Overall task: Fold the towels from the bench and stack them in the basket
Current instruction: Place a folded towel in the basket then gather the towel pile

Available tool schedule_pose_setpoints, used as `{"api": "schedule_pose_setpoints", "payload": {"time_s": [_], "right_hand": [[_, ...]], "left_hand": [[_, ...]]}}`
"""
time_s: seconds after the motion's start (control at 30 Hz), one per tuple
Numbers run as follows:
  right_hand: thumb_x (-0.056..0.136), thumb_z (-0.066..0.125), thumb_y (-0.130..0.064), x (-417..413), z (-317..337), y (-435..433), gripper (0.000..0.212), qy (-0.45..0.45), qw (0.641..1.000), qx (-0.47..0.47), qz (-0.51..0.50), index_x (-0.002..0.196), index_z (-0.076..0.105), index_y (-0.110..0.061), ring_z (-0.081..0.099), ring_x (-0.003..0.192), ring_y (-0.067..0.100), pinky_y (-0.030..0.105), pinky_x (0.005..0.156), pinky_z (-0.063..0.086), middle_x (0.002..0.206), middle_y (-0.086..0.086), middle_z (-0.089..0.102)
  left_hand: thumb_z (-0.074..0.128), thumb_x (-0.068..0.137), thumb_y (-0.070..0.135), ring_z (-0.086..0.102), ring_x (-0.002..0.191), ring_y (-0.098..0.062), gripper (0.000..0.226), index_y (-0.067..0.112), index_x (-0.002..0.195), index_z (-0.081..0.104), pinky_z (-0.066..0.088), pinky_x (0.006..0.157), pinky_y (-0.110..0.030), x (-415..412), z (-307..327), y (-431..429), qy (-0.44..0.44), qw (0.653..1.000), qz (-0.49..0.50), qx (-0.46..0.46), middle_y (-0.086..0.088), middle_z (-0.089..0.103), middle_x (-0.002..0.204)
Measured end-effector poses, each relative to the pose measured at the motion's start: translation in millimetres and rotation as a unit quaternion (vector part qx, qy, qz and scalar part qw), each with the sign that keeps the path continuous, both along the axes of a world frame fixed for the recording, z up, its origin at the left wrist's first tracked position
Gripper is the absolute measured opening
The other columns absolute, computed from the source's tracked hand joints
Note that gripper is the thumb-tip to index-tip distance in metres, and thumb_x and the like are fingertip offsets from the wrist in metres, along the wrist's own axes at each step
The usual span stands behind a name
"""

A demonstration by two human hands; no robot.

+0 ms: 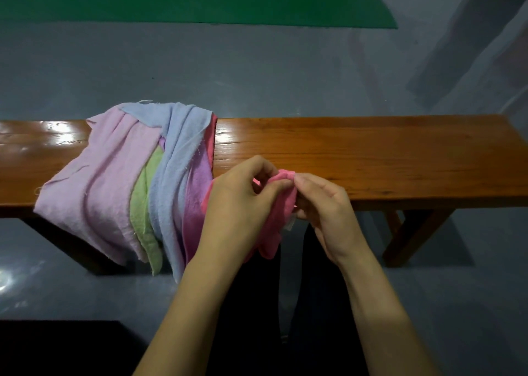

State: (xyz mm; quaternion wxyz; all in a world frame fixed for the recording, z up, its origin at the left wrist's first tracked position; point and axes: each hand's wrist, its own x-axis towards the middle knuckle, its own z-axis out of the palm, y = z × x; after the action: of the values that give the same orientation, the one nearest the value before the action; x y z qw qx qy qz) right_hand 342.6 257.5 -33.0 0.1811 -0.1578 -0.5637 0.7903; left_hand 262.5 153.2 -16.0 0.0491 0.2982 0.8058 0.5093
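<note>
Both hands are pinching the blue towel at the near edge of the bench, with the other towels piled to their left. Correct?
Not quite: the head view shows the left hand and right hand pinching the hot pink towel, not the blue towel. The rest holds.

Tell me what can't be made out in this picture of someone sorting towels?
- Basket: nowhere in the head view.
- Pink towel: bunched between left hand and right hand, its shape hidden.
- Pile of towels: overlapping layers hide the count.
- Bench: left end cut off by the frame.
</note>
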Motion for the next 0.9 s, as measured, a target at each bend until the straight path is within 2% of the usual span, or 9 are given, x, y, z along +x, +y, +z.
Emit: {"api": "schedule_pose_setpoints", "payload": {"time_s": [0.13,0.27,0.33,0.53,0.6,0.67,0.73,0.83,0.9], "right_hand": [[0.088,0.057,-0.017,-2.5,-3.0,-2.6,0.024,-0.008,0.999,0.026,-0.023,0.094,0.068,0.003,0.062,0.062,0.009,0.016,0.055,0.048,0.076,0.007,0.069],[0.083,0.055,-0.027,-4.9,-19.7,-4.0,0.033,-0.005,0.989,-0.137,-0.058,0.096,0.065,0.001,0.066,0.071,0.016,0.023,0.063,0.055,0.085,0.014,0.07],[0.083,0.053,-0.028,-4.5,-29.9,-1.3,0.035,-0.012,0.981,-0.168,-0.092,0.098,0.062,0.001,0.064,0.075,0.017,0.025,0.069,0.054,0.085,0.014,0.067],[0.1,0.042,-0.028,1.9,-59.6,19.4,0.029,-0.091,0.963,-0.084,-0.237,0.082,0.06,-0.016,0.051,0.068,0.007,0.021,0.066,0.042,0.07,-0.004,0.058],[0.101,0.04,-0.03,7.3,-69.0,25.0,0.029,-0.117,0.956,-0.064,-0.263,0.085,0.06,-0.016,0.051,0.071,0.009,0.023,0.068,0.041,0.075,-0.002,0.057],[0.101,0.039,-0.03,11.7,-77.4,28.2,0.027,-0.132,0.948,-0.051,-0.287,0.087,0.058,-0.017,0.05,0.069,0.007,0.022,0.067,0.041,0.075,-0.002,0.054],[0.102,0.039,-0.03,13.8,-84.4,30.1,0.026,-0.143,0.94,-0.046,-0.305,0.088,0.058,-0.021,0.049,0.067,0.006,0.019,0.062,0.041,0.075,-0.004,0.053],[0.102,0.039,-0.031,14.7,-90.7,29.8,0.025,-0.156,0.938,-0.028,-0.308,0.088,0.058,-0.022,0.049,0.064,0.003,0.014,0.056,0.043,0.075,-0.005,0.053],[0.102,0.039,-0.031,15.2,-91.8,30.0,0.025,-0.157,0.938,-0.02,-0.308,0.089,0.058,-0.022,0.05,0.065,0.004,0.016,0.059,0.042,0.076,-0.004,0.053]], "left_hand": [[0.07,0.082,0.031,0.049,0.054,-0.008,0.02,0.019,0.072,0.057,0.041,0.055,-0.025,1.3,-3.2,0.6,0.005,1.0,-0.001,-0.005,0.006,0.056,0.061],[0.069,0.084,0.03,0.044,0.06,-0.008,0.018,0.021,0.082,0.054,0.036,0.056,-0.017,-11.0,-7.6,-11.3,0.039,0.987,-0.144,-0.062,0.003,0.053,0.066],[0.065,0.079,0.043,0.045,0.06,-0.012,0.025,0.02,0.079,0.055,0.036,0.057,-0.021,-25.1,-15.5,-23.7,0.05,0.976,-0.187,-0.097,0.001,0.054,0.064],[0.053,0.072,0.066,0.032,0.047,-0.009,0.056,0.014,0.056,0.042,0.028,0.049,-0.017,-72.8,-28.4,-73.2,0.104,0.953,-0.204,-0.201,0.005,0.032,0.048],[0.049,0.073,0.071,0.034,0.046,-0.009,0.057,0.019,0.053,0.038,0.029,0.048,-0.017,-85.0,-25.5,-85.5,0.136,0.929,-0.224,-0.262,0.004,0.037,0.049],[0.048,0.076,0.07,0.041,0.046,-0.007,0.047,0.029,0.052,0.044,0.033,0.05,-0.02,-93.1,-22.9,-95.2,0.174,0.888,-0.239,-0.353,0.008,0.046,0.051],[0.045,0.082,0.066,0.047,0.047,-0.006,0.038,0.037,0.058,0.051,0.037,0.054,-0.025,-97.1,-22.5,-105.4,0.209,0.861,-0.26,-0.383,0.006,0.048,0.048],[0.02,0.089,0.069,0.059,0.062,-0.011,0.057,0.032,0.077,0.06,0.039,0.062,-0.024,-102.2,-22.6,-117.3,0.329,0.835,-0.281,-0.338,0.012,0.058,0.063],[0.026,0.094,0.058,0.06,0.067,-0.013,0.048,0.027,0.086,0.062,0.044,0.059,-0.028,-106.8,-21.2,-118.6,0.367,0.824,-0.287,-0.321,0.012,0.058,0.071]]}}
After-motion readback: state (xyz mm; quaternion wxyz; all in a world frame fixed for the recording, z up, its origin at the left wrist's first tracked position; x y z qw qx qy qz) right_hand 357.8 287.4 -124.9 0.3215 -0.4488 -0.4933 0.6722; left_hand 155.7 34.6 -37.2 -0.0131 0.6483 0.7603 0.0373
